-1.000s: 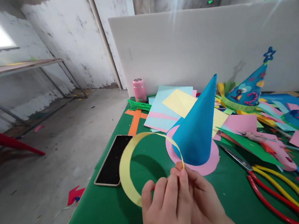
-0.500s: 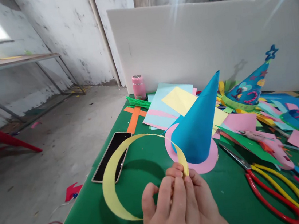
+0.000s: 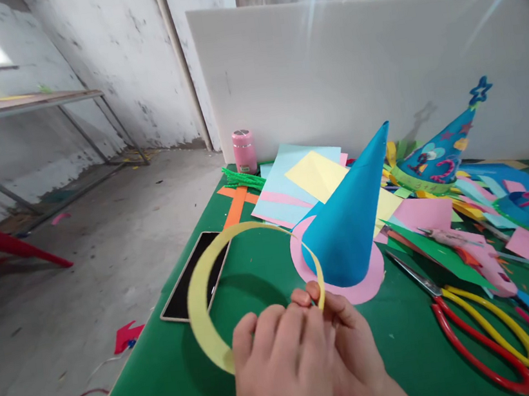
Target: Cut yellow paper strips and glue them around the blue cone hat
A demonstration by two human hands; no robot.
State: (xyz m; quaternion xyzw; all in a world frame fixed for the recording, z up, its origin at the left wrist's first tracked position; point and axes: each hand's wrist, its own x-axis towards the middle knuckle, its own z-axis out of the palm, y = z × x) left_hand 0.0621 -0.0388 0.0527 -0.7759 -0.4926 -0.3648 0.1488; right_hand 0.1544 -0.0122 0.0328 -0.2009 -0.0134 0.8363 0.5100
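A yellow paper strip (image 3: 200, 297) is bent into a ring above the green table, its ends meeting in my hands. My left hand (image 3: 280, 358) is closed over the near part of the ring, back of the hand toward me, and its fingertips are partly hidden. My right hand (image 3: 355, 348) pinches the strip from the right side with bent fingers. Just beyond the hands a blue paper cone (image 3: 343, 239) stands on a pink paper brim (image 3: 376, 274). Behind the ring lies a phone (image 3: 194, 275), screen up.
Scissors (image 3: 455, 316) with red and yellow handles lie at right, near a pink glue gun (image 3: 484, 260). Decorated blue party hats (image 3: 439, 155) and paper scraps crowd the right rear. A pink bottle (image 3: 244, 152) and green pipe cleaners (image 3: 242, 178) stand and lie at back left.
My left hand has shifted left and up a little, its fingers more rounded over the strip. The ring looks rounder and slightly narrower, and my right hand shows more.
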